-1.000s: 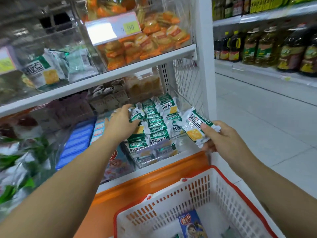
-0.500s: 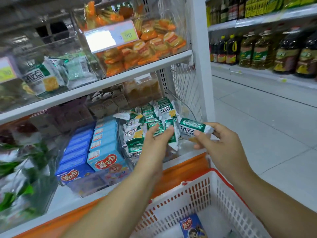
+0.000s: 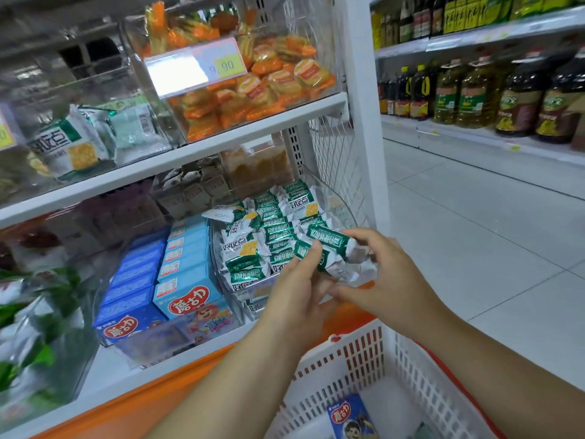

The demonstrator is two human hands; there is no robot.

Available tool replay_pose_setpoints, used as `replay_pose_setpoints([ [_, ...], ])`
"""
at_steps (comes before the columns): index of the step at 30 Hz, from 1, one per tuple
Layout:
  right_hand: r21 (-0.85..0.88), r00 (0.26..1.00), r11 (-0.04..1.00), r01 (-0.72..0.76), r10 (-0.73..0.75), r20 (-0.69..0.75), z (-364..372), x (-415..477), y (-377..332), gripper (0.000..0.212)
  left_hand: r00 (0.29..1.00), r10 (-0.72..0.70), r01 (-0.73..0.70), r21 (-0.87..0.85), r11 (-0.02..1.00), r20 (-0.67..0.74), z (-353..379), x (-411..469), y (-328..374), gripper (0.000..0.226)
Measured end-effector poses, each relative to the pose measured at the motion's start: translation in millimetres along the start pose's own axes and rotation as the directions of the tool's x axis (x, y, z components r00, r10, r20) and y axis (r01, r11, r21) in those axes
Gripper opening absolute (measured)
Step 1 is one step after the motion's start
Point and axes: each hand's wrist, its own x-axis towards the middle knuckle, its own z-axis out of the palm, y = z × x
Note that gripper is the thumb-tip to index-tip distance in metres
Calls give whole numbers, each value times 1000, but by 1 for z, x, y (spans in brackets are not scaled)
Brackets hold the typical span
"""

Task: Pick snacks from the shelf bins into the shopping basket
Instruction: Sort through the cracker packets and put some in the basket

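Two bare hands meet just in front of the lower shelf bin, sharing a small bundle of green-and-white foil cracker packets (image 3: pixel 329 245). The left hand (image 3: pixel 296 296) curls its fingers up round the bundle's near edge. The right hand (image 3: pixel 392 280) cups the far end, fingers bent over the crinkled silver seams. Holding the bundle from both sides looks like a way to gather several slippery packets into one grip so that none falls.

The bundle hangs clear of the clear plastic bin (image 3: pixel 344 208), whose heap of matching packets (image 3: pixel 269 226) lies just behind the knuckles. It sits above and slightly beyond the far rim of the white lattice shopping basket with red trim (image 3: pixel 354 350). The basket waits directly below the forearms, near enough that a short drop would probably land the snacks inside.

One blue snack box with a printed cartoon figure (image 3: pixel 351 418) already lies on the basket floor, matching the blue boxes (image 3: pixel 190 280) stacked left of the bin. The pick seems done; the release into the basket is not.
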Motion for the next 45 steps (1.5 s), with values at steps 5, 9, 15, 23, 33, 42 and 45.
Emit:
replay_pose_setpoints([
  [5,35,996,999,39,-36,-82,1,2,4,56,996,-2,-11,148,989,87,1,-6,-6,52],
  [9,98,999,995,-24,22,28,-10,3,4,53,967,248,-237,609,757,68,-11,-3,8,92],
  [15,104,939,986,-133,92,331,-26,7,8,49,822,141,-569,811,137,552,-26,-6,41,56],
  [23,264,941,931,-254,175,288,-32,12,9,68,840,93,-542,832,118,534,-26,15,58,44],
  [33,152,916,908,-389,363,172,-16,43,53,62,864,430,-384,896,224,263,12,95,70,46],
  [42,132,907,908,-399,369,204,-13,47,64,61,916,134,-344,912,-224,378,-7,123,64,63],
  [45,124,906,909,-397,367,209,-9,46,63,61,924,84,-315,869,-381,372,-1,130,63,70],
])
